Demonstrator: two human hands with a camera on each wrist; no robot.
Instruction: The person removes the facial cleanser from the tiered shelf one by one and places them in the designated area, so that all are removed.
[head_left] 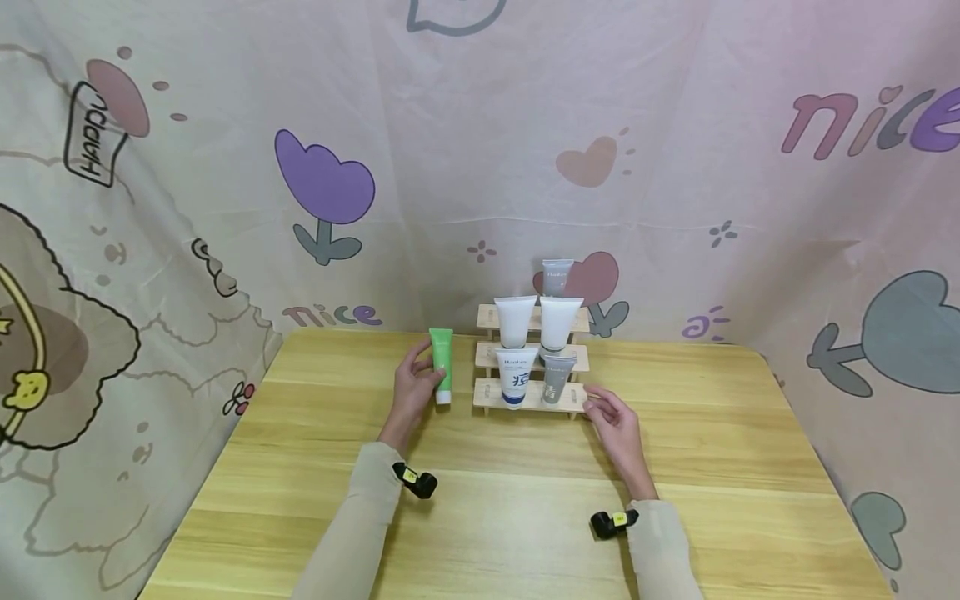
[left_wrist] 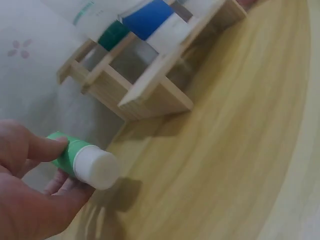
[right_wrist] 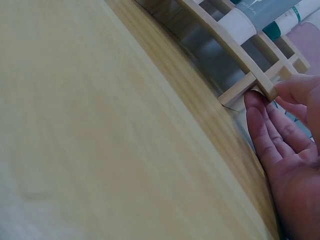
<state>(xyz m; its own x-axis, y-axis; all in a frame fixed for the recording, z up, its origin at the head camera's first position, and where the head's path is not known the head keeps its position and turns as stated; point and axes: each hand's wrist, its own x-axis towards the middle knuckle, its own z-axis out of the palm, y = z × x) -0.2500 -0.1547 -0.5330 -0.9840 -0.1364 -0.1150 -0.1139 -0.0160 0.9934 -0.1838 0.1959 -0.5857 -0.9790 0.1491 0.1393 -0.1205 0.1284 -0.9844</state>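
My left hand (head_left: pixel 412 388) pinches a green squeeze tube (head_left: pixel 442 358) between thumb and fingers, just left of a stepped wooden rack (head_left: pixel 487 394). The tube stands upright with its white cap (left_wrist: pixel 100 169) downward, and in the left wrist view the cap appears slightly above the tabletop. With thumb above and fingers below, my right hand (head_left: pixel 619 429) grips the right end of the rack's lowest step. On that step stand a white tube with a blue cap (head_left: pixel 515 375) and a grey tube (head_left: pixel 556 379). Two white tubes, a left one (head_left: pixel 515 319) and a right one (head_left: pixel 560 321), stand on the middle step.
Another grey tube (head_left: pixel 557 277) rises at the back of the rack, on the top step. The wooden table (head_left: pixel 510 508) ends at a printed cloth backdrop (head_left: pixel 442 167) behind and at both sides. Small black cameras sit on both wrists.
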